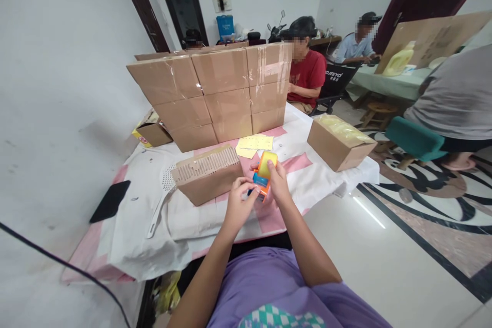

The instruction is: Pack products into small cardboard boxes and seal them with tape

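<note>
Over the near edge of the cloth-covered table, a small orange, blue and yellow plastic piece (262, 180) is held between both hands. It looks like a toy; its exact kind does not show. My right hand (278, 180) grips the upper part, thumb pressed on the yellow block (268, 163). At the lower end, my left hand (241, 197) is closed, with thumb and fingertips pinching the blue and orange part. Just left of the hands stands a cardboard box (211, 177) with a row of slots along its top. Yellow perforated cards (255, 143) lie behind the piece.
A wall of taped cardboard boxes (226, 92) rises at the back of the table. An open carton (338, 143) stands at right. On the left are a white slotted ladle (161, 200), a black flat pad (110, 201) and another box (154, 130). Other people sit beyond.
</note>
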Demonstrator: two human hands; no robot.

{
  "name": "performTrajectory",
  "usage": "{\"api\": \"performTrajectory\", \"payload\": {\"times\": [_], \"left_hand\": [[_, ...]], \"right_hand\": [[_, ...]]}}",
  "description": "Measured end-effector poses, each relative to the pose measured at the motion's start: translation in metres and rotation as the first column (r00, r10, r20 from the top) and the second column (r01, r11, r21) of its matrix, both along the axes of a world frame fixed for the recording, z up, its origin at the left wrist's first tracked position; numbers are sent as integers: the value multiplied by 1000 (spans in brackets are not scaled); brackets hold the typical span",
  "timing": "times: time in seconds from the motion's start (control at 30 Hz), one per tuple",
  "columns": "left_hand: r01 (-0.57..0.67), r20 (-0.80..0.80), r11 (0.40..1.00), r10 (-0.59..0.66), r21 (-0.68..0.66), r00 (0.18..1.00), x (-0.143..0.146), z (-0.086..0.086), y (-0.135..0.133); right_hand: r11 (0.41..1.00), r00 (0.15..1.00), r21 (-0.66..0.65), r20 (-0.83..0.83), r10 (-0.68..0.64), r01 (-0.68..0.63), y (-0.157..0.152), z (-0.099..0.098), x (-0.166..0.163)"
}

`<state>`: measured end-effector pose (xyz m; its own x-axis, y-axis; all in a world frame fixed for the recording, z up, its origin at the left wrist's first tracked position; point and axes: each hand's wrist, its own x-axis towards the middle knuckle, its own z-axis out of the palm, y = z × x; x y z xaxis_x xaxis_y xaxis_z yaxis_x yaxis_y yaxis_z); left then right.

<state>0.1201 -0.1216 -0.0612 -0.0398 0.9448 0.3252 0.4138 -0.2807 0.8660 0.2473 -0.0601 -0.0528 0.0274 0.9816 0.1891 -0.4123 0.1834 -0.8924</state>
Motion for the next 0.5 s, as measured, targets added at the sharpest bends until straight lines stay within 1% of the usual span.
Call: {"api": "performTrajectory", "payload": {"times": [0.13,0.2,0.3,0.43,0.5], "left_hand": [[29,11,990,-28,-135,1000,2,6,-12],[37,21,977,-33,-212,999,-1,4,-16],[70,32,946,-63,-316,998,-8,-3,-18],[163,49,917,-155,-365,987,-14,-13,-17],[181,56,913,-172,-365,983,-15,-18,-16]], "right_hand": [[1000,1000,27,-23,-3,3,0,1,0],[999,1000,43,-12,-19,19,1,2,0],[994,997,69,4,-80,79,4,5,5],[990,993,77,6,-119,119,9,7,12],[990,993,73,17,-120,119,8,6,14]]}}
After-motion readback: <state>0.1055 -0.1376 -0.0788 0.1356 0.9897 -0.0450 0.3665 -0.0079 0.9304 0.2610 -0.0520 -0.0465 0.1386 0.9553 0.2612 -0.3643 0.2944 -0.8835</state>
